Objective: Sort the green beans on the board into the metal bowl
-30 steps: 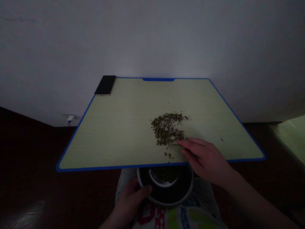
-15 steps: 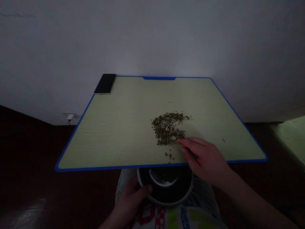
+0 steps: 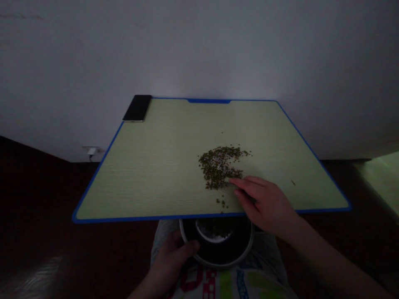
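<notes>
Head view: from where I stand, the low table [image 3: 140,166] is set with its far edge near the wall [image 3: 199,45], the person sitting at its near edge. Small beans [image 3: 215,171] lie in a loose patch on the table, right of its middle, with a few strays [image 3: 223,203] by the near edge; more beans sit in the bowl [image 3: 218,254]. That bowl rests on the lap, its mouth partly under the table's near edge, likely so anything crossing the edge lands inside. The left hand [image 3: 174,253] pinches the bowl's rim, thumb inside and fingers outside, presumably to stop it tipping. The right hand [image 3: 264,203] is over the table's near right part, forefinger stretched to the beans, thumb apart from it and nothing visible between; pointing one finger probably lets it pick among loose beans. The phone [image 3: 137,109] lies at the table's far left corner, apparently out of the way.
</notes>
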The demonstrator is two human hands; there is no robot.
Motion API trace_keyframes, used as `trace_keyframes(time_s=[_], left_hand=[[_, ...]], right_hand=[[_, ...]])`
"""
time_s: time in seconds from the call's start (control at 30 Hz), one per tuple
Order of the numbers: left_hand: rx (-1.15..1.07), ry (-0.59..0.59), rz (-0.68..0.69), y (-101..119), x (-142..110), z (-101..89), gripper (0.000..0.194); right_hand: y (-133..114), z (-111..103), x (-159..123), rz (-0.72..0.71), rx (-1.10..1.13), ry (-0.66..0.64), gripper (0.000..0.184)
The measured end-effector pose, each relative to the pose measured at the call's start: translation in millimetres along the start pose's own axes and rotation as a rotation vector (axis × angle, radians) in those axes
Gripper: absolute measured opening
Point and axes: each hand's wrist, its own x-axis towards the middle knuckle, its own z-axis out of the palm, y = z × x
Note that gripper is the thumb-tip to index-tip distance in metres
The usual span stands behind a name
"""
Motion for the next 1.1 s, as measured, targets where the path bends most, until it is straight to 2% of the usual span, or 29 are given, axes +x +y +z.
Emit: trace_keyframes(time_s=[0.23,0.47,0.87,1.1], left_hand=[[-0.022,-0.015,-0.015,7.5,-3.0,7.6,0.028],[-0.006,0.026,-0.009,3.2,-1.7,5.1,0.032],[-0.026,0.005,0.002,1.9,-0.8,5.0,0.026],[-0.016,-0.006,0.007,6.3,-4.6,8.4,0.030]], right_hand=[[0.9,-5.1,-0.7,0.033,-0.005,-0.012,0.030],[2.0,-6.0,-5.6,0.043,-0.009,-0.009,0.030],[6.6,-3.6,2.0,0.025,0.021,-0.025,0.029],[5.0,-5.3,2.4,0.030,0.063,-0.032,0.030]])
